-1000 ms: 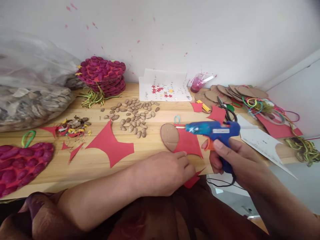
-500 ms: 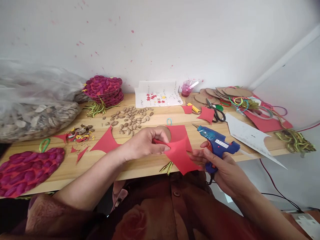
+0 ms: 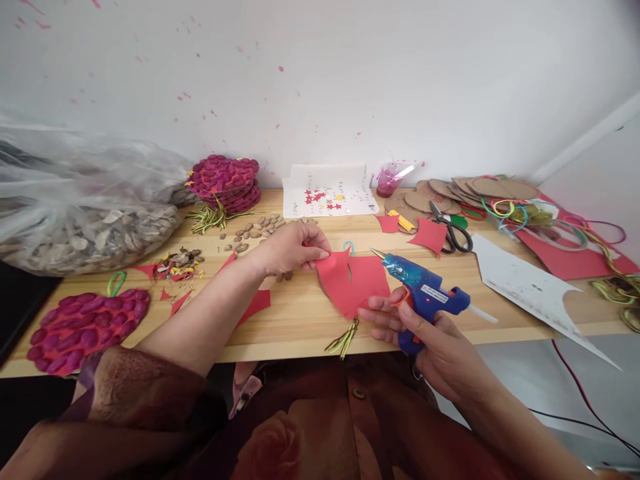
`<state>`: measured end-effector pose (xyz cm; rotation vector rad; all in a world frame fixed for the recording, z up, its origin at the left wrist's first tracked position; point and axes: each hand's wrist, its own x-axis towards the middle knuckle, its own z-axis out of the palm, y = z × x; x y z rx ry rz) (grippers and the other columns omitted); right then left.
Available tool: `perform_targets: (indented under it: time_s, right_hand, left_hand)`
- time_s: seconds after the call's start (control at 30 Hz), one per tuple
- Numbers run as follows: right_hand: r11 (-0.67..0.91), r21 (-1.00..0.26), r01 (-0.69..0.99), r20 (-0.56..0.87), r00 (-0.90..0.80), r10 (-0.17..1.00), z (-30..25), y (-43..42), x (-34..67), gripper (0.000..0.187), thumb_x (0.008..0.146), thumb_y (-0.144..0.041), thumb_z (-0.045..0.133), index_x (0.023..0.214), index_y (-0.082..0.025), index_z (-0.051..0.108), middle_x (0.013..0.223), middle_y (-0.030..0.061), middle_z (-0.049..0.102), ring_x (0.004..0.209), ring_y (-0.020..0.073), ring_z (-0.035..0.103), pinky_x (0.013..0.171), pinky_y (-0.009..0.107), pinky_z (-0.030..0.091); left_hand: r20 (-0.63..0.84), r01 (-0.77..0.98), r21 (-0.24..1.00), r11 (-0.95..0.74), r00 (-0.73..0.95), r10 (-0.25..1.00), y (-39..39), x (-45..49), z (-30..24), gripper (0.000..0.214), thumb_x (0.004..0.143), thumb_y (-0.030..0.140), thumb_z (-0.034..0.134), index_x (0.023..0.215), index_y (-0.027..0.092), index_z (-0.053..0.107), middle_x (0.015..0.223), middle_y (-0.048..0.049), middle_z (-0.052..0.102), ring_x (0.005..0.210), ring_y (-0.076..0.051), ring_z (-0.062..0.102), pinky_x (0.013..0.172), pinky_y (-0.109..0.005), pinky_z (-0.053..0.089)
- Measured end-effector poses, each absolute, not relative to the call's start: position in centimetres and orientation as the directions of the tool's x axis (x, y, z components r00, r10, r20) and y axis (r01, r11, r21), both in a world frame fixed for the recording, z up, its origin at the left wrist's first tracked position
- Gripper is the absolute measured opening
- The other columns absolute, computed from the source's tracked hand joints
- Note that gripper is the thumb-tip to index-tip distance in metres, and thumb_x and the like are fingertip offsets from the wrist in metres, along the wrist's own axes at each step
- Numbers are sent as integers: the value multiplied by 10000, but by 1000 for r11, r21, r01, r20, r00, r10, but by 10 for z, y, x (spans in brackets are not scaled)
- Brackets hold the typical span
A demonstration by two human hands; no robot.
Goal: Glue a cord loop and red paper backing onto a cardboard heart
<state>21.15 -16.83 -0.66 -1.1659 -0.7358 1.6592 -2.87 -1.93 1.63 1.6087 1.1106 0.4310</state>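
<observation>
My left hand (image 3: 290,248) pinches the upper left edge of a red paper sheet (image 3: 353,283) that lies over a cardboard shape at the middle of the wooden table (image 3: 300,320). My right hand (image 3: 425,337) grips a blue hot glue gun (image 3: 425,292), nozzle pointing up and left just above the red sheet's right corner; its outstretched fingers touch the sheet's lower right edge. A teal loop (image 3: 349,247) pokes out behind the sheet, and yellow-green strands (image 3: 344,339) hang at the table's front edge below it.
Loose brown seeds (image 3: 255,230) lie behind my left hand. A stack of purple seed-covered shapes (image 3: 225,181), a plastic bag of husks (image 3: 75,213), a purple heart (image 3: 85,328), scissors (image 3: 450,230), cardboard ovals (image 3: 450,190), coloured loops, red scraps and a white sheet (image 3: 535,293) fill the table.
My left hand lifted the red sheet off the cardboard, then laid it over the shape further back. The glue gun dropped lower and tilted, nozzle now pointing up-left.
</observation>
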Motion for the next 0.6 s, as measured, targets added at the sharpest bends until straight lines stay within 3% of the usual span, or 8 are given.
perform_targets:
  time_s: [0.23, 0.6]
  right_hand:
    - [-311, -903, -296, -315, -35, 948, -13, -162, 213, 218, 836, -422, 756, 943, -247, 681, 1171, 80, 728, 1232, 306, 612, 902, 410, 564]
    - [-322, -923, -212, -307, -102, 946, -25, -157, 215, 214, 877, -422, 707, 1008, -254, 692, 1280, 72, 683, 1223, 293, 597, 981, 452, 531]
  left_hand:
    - [-332, 551, 834, 45, 434, 838, -16, -33, 8, 110, 810, 222, 661, 913, 183, 666, 567, 48, 557, 364, -65, 451, 318, -169, 341]
    - [-172, 606, 780, -155, 446, 878, -16, -32, 0, 146, 804, 238, 633, 915, 180, 707, 614, 33, 625, 488, -80, 530, 453, -178, 391]
